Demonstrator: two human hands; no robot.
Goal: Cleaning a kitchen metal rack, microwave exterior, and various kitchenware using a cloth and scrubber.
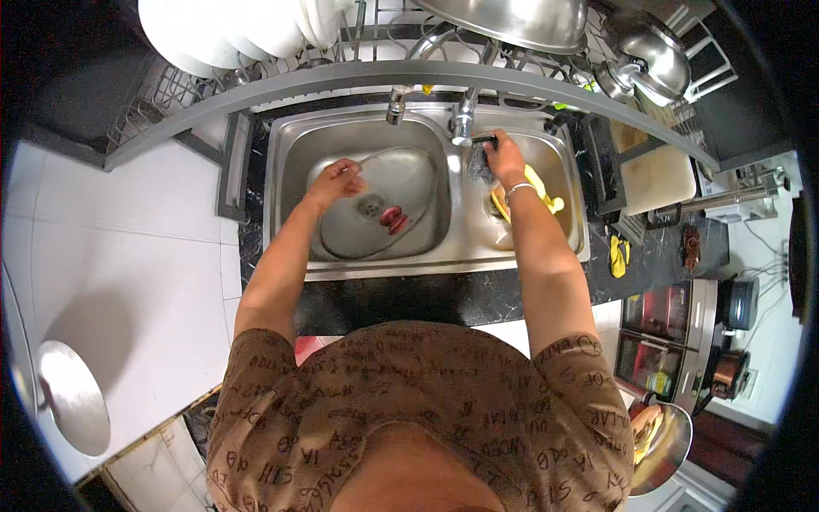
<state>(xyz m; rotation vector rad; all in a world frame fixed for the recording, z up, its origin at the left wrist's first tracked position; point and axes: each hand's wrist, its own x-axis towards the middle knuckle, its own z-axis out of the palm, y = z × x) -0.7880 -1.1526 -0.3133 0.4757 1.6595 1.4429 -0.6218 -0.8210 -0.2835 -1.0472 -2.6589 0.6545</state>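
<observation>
My left hand is over the left basin of a steel double sink, its fingers pinching the edge of a clear glass lid. The lid lies tilted within that basin, its red knob near the drain. At the right basin, my right hand grips a grey mesh scrubber with a black part by the fingers. The scrubber hangs just below the tap base. Beneath my right forearm lies a yellow item, partly hidden, its kind unclear.
A grey rack bar crosses above the sink, with white plates and a large steel bowl behind it. Cutting boards stand at right. A yellow cloth-like item lies on the black counter.
</observation>
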